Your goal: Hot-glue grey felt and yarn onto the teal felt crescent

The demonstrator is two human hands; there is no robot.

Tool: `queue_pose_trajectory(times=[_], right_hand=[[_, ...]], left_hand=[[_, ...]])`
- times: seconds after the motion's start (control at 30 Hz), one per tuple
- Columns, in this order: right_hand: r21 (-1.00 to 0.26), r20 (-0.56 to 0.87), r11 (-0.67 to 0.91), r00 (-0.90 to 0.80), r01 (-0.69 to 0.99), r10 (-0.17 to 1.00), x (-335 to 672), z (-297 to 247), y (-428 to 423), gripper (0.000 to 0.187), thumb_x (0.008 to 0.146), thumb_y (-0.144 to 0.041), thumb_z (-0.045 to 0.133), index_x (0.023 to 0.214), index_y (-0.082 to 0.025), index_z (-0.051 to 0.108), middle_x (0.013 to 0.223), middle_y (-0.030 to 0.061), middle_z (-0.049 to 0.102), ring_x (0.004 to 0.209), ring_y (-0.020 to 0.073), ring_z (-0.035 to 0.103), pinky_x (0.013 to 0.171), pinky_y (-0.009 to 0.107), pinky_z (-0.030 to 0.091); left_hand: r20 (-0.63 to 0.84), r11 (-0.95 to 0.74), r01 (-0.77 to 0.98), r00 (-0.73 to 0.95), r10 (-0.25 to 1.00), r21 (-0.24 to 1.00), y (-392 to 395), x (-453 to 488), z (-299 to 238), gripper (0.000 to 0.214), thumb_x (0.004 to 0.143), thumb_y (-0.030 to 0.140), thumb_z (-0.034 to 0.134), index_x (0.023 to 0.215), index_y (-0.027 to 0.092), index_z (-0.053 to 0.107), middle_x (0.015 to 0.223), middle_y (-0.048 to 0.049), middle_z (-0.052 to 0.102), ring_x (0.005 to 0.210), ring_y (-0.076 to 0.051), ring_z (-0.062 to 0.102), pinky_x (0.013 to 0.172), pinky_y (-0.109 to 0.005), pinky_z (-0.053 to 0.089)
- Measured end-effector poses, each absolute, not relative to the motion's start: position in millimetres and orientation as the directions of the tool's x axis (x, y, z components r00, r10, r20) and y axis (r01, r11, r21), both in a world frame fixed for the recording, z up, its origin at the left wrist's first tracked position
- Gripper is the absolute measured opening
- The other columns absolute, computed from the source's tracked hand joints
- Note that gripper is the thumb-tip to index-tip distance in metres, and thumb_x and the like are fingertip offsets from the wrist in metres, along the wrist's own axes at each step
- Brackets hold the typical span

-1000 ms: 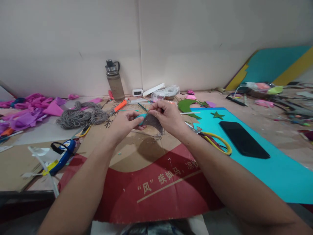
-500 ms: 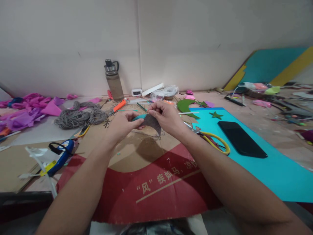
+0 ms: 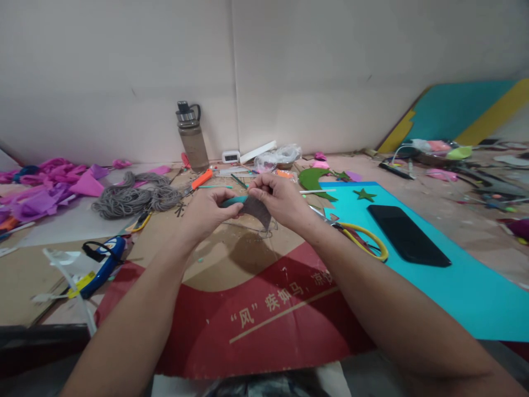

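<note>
"What's around the work?"

"A pale wall (image 3: 330, 71) beyond the fingertips, and a printed cardboard sheet (image 3: 248, 264) beneath them, on a cluttered table (image 3: 438, 201)."

"And in the hands?"

"A curved, dark grey piece (image 3: 257, 212), held between the two sets of fingers, above the cardboard. A teal strip (image 3: 233, 202) shows under the left thumb; whether it's joined to the grey, I can't tell."

"How tight is the hold?"

"The left hand (image 3: 206, 215) is closed, thumb pressing the near side. The right hand (image 3: 281, 199) is closed too, thumb and forefinger pinching the upper edge."

"How would it handle?"

"Light and bendable, I'd guess, like felt; hardly slippery, but a hard pull could stretch it. I'd pinch it near the edges."

"Anything close by?"

"Right of the fingers, yellow-handled scissors (image 3: 366, 241) and a phone (image 3: 409, 235) on a cyan sheet (image 3: 467, 303); left, grey cord (image 3: 132, 198). Beyond the left fingers stands a bottle (image 3: 193, 144)."
</note>
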State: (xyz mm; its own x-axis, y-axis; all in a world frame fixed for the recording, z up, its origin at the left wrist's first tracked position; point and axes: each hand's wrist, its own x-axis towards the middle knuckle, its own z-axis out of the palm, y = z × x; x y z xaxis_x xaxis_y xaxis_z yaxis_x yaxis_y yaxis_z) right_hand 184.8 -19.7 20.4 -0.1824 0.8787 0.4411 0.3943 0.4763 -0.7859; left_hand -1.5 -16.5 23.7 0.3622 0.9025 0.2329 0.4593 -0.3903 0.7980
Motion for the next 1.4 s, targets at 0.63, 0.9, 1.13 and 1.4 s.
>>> queue_pose_trajectory(times=[0.63, 0.9, 1.13, 1.4], right_hand=[[-0.857, 0.263, 0.329, -0.212, 0.396, 0.941, 189.0, 25.0, -21.6, 0.014, 0.082, -0.027, 0.056, 0.074, -0.017, 0.059, 0.061, -0.0032, 0.046, 0.057, 0.0099, 0.04, 0.054, 0.026, 0.029], [-0.999, 0.021, 0.033, -0.409, 0.022, 0.912, 198.4, 24.6, -18.6, 0.019, 0.072, -0.032, 0.069, 0.07, -0.017, 0.058, 0.059, -0.005, 0.049, 0.05, 0.0057, 0.039, 0.048, 0.022, 0.028], [-0.983, -0.057, -0.142, -0.551, -0.113, 0.832, 206.2, 26.6, -19.0, 0.025, 0.068, -0.034, 0.077, 0.074, -0.015, 0.062, 0.064, -0.0039, 0.055, 0.055, 0.0058, 0.046, 0.052, 0.02, 0.036], [-0.969, -0.074, -0.195, -0.572, -0.154, 0.817, 206.9, 26.0, -19.5, 0.019, 0.071, -0.029, 0.076, 0.075, -0.015, 0.063, 0.067, -0.0033, 0.057, 0.061, 0.0062, 0.051, 0.056, 0.019, 0.041]], left_hand=[[0.272, -0.433, 0.488, 0.367, 0.89, 0.758, -19.3, 0.7, 26.4, 0.015, 0.073, 0.029, 0.065, 0.074, 0.015, 0.069, 0.066, 0.0005, 0.064, 0.058, -0.01, 0.05, 0.056, -0.024, 0.035], [0.315, -0.467, 0.46, 0.37, 0.874, 0.755, -19.9, 0.8, 24.1, 0.014, 0.074, 0.029, 0.066, 0.076, 0.016, 0.07, 0.066, 0.001, 0.062, 0.059, -0.011, 0.051, 0.057, -0.023, 0.038], [0.378, -0.519, 0.418, 0.376, 0.846, 0.746, -24.1, 3.1, 26.4, 0.01, 0.073, 0.026, 0.066, 0.075, 0.017, 0.071, 0.068, 0.0004, 0.066, 0.062, -0.011, 0.055, 0.059, -0.022, 0.042], [0.38, -0.506, 0.363, 0.366, 0.849, 0.782, -23.7, 5.4, 21.6, 0.013, 0.075, 0.029, 0.066, 0.078, 0.017, 0.07, 0.071, -0.0009, 0.067, 0.064, -0.011, 0.056, 0.061, -0.022, 0.044]])
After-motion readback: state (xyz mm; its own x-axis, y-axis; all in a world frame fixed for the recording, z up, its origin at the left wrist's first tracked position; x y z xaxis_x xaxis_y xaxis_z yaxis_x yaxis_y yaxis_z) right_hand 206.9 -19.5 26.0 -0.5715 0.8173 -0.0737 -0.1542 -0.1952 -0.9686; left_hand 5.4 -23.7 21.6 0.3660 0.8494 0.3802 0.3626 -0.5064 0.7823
